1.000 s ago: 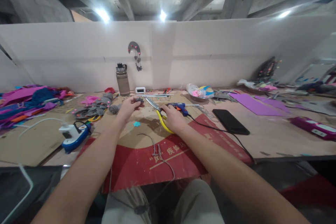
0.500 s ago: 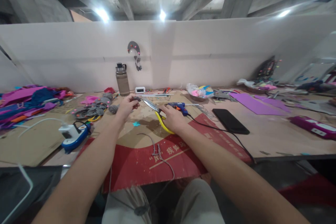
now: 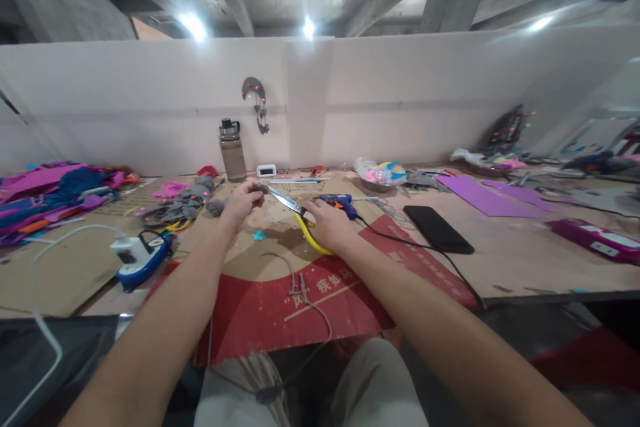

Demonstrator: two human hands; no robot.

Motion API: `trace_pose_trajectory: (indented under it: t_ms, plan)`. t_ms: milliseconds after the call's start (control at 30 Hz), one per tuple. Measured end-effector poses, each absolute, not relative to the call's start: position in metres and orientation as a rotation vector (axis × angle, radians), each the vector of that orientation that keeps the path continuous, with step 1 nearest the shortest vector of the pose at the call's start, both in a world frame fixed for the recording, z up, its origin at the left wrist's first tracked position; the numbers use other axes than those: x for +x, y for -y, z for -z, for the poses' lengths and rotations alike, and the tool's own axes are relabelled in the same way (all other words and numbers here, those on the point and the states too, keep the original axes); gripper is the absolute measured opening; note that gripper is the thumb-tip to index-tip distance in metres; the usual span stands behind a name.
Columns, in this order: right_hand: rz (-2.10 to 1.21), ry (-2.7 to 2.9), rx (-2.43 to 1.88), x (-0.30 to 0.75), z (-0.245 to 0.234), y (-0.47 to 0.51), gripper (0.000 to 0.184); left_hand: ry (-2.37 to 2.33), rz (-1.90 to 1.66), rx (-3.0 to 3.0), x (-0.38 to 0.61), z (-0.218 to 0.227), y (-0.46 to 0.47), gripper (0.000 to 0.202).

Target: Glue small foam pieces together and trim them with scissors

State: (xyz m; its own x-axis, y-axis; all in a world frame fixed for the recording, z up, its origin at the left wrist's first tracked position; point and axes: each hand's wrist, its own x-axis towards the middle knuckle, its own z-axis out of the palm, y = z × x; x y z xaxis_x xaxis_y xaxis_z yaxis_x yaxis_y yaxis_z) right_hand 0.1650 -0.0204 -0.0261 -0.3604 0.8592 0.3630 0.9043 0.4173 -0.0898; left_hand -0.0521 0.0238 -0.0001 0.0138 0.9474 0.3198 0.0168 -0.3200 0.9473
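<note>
My right hand (image 3: 327, 223) is closed round the yellow handles of a pair of scissors (image 3: 286, 200), whose blades point to the upper left. At their tips, my left hand (image 3: 244, 205) pinches a small grey piece (image 3: 261, 188), perhaps felt; the fingers hide most of it. Below the hands a grey cord (image 3: 320, 310) lies across a red and brown cardboard sheet (image 3: 240, 320) and hangs over its front edge. A small blue star-like scrap (image 3: 259, 235) rests on the cardboard. Just past my right hand lies a blue glue gun (image 3: 340, 202).
Grey felt pieces (image 3: 175, 210) and a power strip (image 3: 145, 270) are on the left. A bottle (image 3: 233, 153) stands by the wall. Rightward are a black phone (image 3: 438, 229), a bowl with bagged bits (image 3: 377, 185), purple sheets (image 3: 480, 197) and a magenta case (image 3: 595, 240).
The scissors blades look slightly wider in view near the grey piece. Both hands stay in nearly the same place; the whole view has shifted very slightly.
</note>
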Motion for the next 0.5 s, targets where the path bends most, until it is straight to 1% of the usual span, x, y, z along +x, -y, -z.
trace_pose_trajectory:
  t_ms: [500]
  plan:
    - [0.248,2.352,-1.503,0.1663,0.0223,0.0223,0.042,-1.021,-1.384,1.420,-0.0524,-0.0015,-0.0232,0.010]
